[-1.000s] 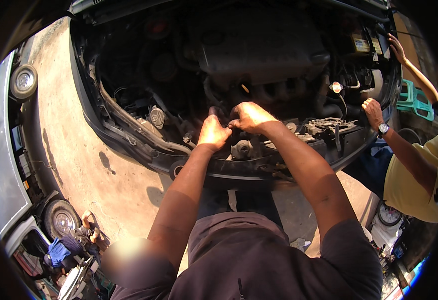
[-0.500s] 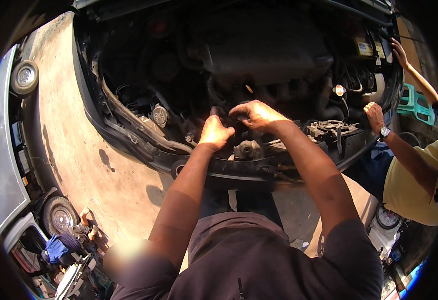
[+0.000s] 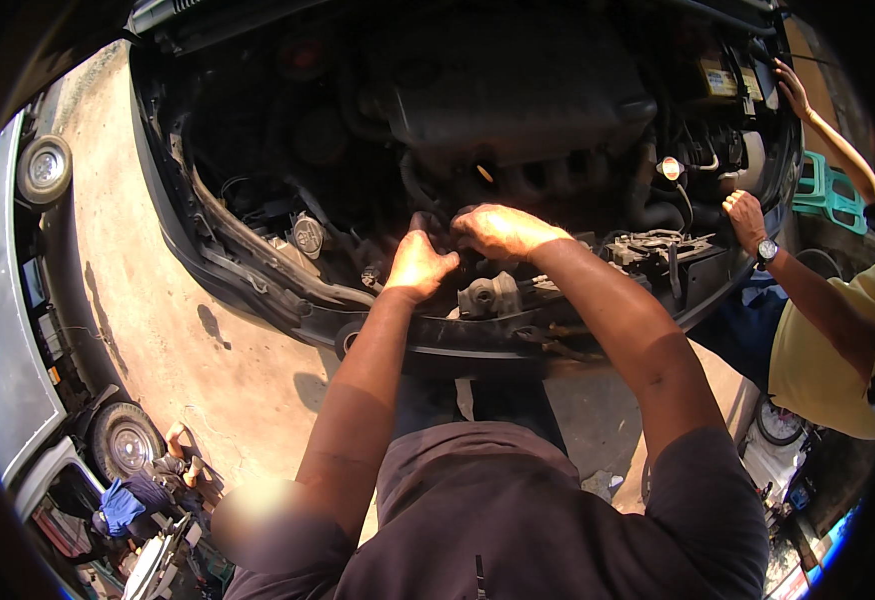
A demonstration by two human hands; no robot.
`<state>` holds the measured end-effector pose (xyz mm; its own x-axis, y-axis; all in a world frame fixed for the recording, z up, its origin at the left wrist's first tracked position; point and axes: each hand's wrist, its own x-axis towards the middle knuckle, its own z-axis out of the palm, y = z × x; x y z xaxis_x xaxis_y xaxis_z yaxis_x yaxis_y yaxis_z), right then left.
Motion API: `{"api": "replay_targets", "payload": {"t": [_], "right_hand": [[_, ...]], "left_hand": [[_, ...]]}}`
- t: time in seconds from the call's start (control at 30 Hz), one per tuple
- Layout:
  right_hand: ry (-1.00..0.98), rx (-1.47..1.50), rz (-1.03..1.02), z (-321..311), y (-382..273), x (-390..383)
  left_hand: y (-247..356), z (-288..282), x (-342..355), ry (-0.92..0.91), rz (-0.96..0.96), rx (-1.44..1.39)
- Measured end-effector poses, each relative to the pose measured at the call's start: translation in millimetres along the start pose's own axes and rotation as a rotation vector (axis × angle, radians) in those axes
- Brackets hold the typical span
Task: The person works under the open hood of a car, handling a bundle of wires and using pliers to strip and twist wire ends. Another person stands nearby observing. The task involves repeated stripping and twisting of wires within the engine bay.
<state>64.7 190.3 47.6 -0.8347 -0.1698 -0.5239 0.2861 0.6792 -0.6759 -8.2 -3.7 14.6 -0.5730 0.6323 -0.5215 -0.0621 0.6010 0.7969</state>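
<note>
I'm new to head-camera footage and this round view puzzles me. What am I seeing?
No robot here: a person wears a fisheye camera on the head, looking down, so straight edges bend. Their left hand and right hand reach into a car's open engine bay, close together, nearer us than the dark engine cover. Shadow hides whether they grip anything. At right, someone in a yellow shirt has a watch-wearing hand at the bay's edge.

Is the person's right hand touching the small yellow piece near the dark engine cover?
Apart. The head view shows a dark gap between the right hand and the small yellow piece, which appears higher in the picture.
</note>
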Motion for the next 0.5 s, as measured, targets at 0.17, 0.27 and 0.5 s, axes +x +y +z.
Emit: {"api": "replay_targets", "payload": {"t": [0.17,0.27,0.5], "right_hand": [[0.104,0.019,-0.023,9,7,-6],[0.342,0.009,-0.124,14,12,-18],[0.307,-0.344,-0.394,16,32,-33]], "left_hand": [[1,0,-2,-0.013,0.017,0.016],[1,-3,-2,-0.026,-0.008,-0.096],[-8,-3,4,-0.009,-0.031,-0.086]]}}
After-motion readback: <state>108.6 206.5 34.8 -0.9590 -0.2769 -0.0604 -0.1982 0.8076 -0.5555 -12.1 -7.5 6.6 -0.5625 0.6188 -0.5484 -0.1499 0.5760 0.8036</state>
